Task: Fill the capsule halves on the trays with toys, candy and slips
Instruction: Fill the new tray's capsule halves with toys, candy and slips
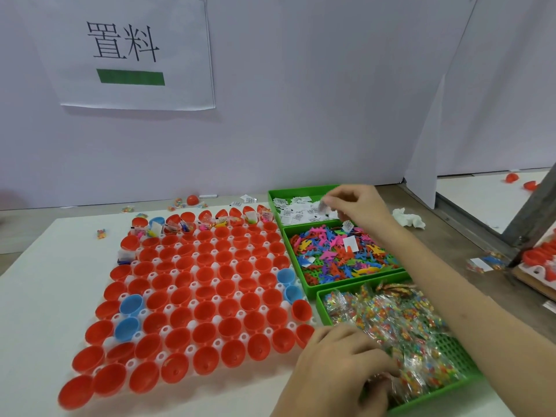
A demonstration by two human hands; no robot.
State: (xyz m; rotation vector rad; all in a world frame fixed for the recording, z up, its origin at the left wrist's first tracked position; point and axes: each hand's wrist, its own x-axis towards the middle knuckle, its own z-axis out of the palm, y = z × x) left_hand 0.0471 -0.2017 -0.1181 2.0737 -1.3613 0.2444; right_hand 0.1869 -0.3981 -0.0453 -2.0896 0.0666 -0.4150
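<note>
right hand point(356, 206) pinches one white slip point(322, 207) between thumb and fingertips, over the far green bin point(301, 188) of slips; slip print is too small to read. just nearer than that pinch: middle bin point(303, 281) of coloured toys point(340, 254). left hand point(337, 368) has its fingers curled onto candy packets point(397, 323) in the nearest bin point(323, 310). left of both grips: white tray point(197, 267) of open halves point(207, 311), mostly red, a few blue. only the far row, left of the pinched slip, holds fillings. wall sign point(132, 52) up-left of the pinch reads 置料 over a green bar.
</note>
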